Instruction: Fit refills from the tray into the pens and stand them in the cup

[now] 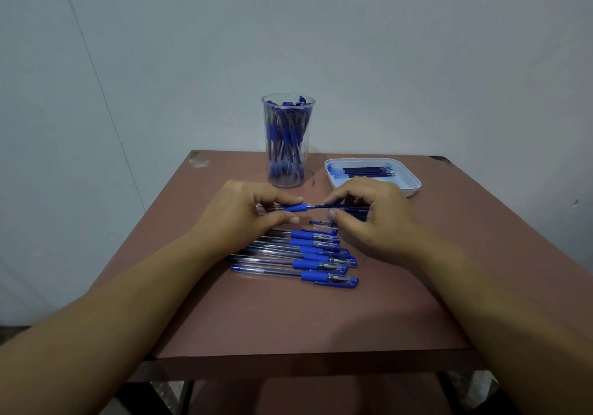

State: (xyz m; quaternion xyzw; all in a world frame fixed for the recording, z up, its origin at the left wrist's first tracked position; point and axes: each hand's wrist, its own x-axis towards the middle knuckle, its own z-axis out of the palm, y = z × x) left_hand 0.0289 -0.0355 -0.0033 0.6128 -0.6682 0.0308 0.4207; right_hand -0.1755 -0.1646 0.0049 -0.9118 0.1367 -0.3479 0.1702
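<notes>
Misalignment is the main risk: the thin refill (333,205) could be bending or slipping if pushed off-axis into the pen barrel (293,208). Left hand (247,212) fingers are pinching the barrel at frame centre; right hand (369,219) fingers are closing narrowly on the refill, apparently partly inserted. Tray (414,183) and cup (287,140) are sitting on the bench (288,318) behind.

A plain pale grey-blue wall (353,45) fills the background, with a thin vertical seam (96,71) on its left side. The reddish-brown worktop (288,318) stands against it, far corners chipped, on dark metal legs (187,395). Light is dim and even.
</notes>
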